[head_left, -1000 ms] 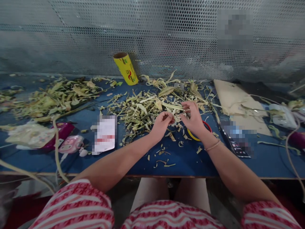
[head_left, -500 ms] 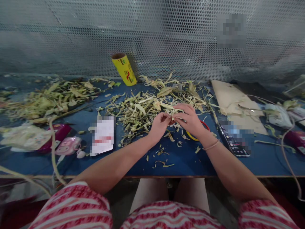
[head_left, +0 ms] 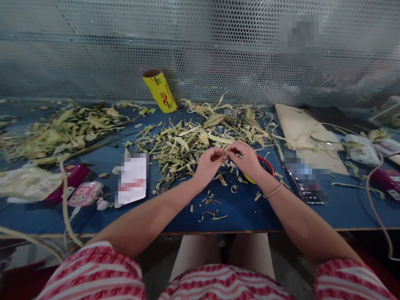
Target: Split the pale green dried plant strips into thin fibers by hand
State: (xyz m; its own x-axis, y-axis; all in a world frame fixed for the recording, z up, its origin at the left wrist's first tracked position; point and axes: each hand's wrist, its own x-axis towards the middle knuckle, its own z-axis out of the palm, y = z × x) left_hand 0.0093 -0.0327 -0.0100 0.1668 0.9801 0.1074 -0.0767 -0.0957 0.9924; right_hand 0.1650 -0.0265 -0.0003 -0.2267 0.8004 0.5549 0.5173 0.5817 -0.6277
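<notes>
Left hand (head_left: 208, 163) and right hand (head_left: 248, 158) now drawn together, fingertips meeting over blue table (head_left: 250, 208); a second ago apart, right hand higher over leaf pile (head_left: 200, 143). Both pinched narrow on small pale leaf strip (head_left: 225, 152), barely visible between fingers. Likely stripping or splitting in hand. Red-yellow ring (head_left: 269, 165) just behind right wrist. Scraps (head_left: 212, 208) below hands. Yellow roll (head_left: 158, 91) far beyond.

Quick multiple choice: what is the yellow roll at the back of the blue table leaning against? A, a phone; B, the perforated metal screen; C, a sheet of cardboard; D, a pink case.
B: the yellow roll stands tilted, its top end resting against the perforated metal screen behind the table.
</notes>
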